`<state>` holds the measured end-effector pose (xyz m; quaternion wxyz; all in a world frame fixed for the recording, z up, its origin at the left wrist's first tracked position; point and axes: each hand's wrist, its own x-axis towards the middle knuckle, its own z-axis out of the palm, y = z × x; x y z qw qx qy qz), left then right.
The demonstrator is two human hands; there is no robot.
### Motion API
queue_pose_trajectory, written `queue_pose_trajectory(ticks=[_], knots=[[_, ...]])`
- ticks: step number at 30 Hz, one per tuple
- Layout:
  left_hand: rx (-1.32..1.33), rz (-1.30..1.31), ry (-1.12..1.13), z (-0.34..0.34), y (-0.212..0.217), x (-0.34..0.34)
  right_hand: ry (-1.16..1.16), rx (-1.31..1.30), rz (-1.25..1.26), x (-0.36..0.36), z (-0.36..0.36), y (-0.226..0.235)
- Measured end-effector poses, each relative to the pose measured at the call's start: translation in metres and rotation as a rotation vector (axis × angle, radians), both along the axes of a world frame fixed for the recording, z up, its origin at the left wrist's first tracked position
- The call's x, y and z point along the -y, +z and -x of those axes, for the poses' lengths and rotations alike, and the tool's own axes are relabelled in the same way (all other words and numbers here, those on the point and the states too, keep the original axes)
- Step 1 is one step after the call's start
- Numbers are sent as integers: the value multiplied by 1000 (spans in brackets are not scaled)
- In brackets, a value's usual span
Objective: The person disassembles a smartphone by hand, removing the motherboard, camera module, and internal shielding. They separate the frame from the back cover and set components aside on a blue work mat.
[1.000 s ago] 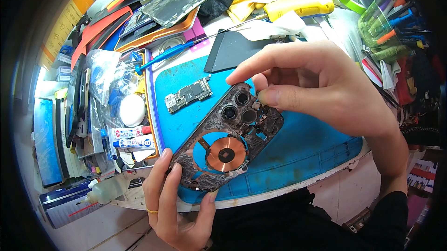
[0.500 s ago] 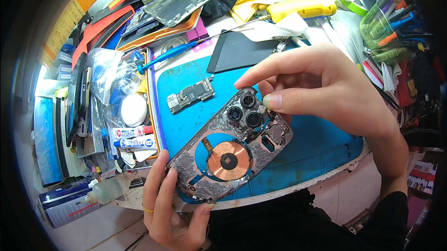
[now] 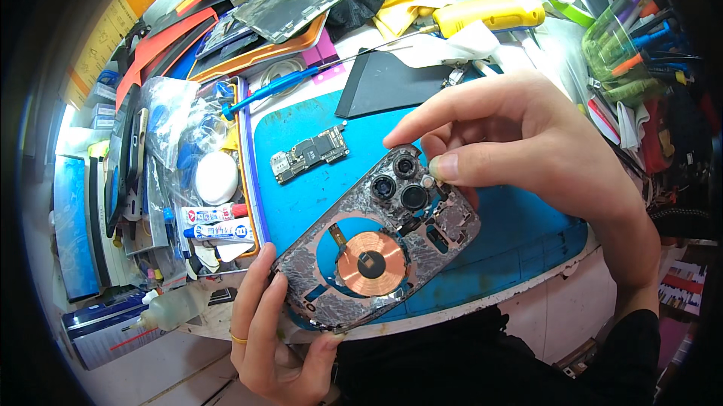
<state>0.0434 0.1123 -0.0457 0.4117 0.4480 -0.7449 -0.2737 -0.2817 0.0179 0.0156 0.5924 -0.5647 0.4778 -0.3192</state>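
Observation:
I hold a phone body (image 3: 370, 206) with its back glass off, tilted over a blue work mat (image 3: 482, 285). Its back is grey and scarred, with a round copper charging coil (image 3: 393, 273) and three dark camera lenses (image 3: 413, 196) at the upper end. My left hand (image 3: 275, 342) grips the lower left end, fingers along one side and thumb under the bottom edge. At the camera end, my right hand (image 3: 520, 142) pinches the corner, thumb beside the lenses; some of its fingers are hidden. A small phone logic board (image 3: 310, 153) lies on the mat beyond the phone.
A blue screwdriver (image 3: 275, 88) and a black flat panel (image 3: 384, 83) lie behind the mat. To the left is a tray (image 3: 254, 203) with bags, glue tubes (image 3: 218, 231) and a white round piece (image 3: 216, 178). A yellow-handled tool (image 3: 489, 13) and a tool cup (image 3: 610, 48) stand farther back.
The phone body has shifted slightly right and toward me at its camera end, and its tilt has changed a little. Both hands keep their hold.

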Motion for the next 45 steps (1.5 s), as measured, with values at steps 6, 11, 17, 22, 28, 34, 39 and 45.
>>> queue_pose_trajectory(ticks=[6,11,17,22,28,34,39,45], knots=[[15,-1,-10,0,1,0,-10,28,-26,0,0,-1],[-26,-24,-17,-1,0,1,1,41,-14,0,0,-1],[105,36,8,0,3,1,-15,-4,57,-1,-4,-3],[74,47,40,2,1,1,-24,-55,130,-4,-5,-5],[69,68,31,4,2,4,-4,-24,145,-5,-6,-6],[39,19,20,7,10,9,7,-96,150,-5,-5,-1],[89,-25,-71,3,19,10,17,-97,208,-5,-8,-5],[71,-20,47,17,22,11,18,-100,200,-6,-5,-6]])
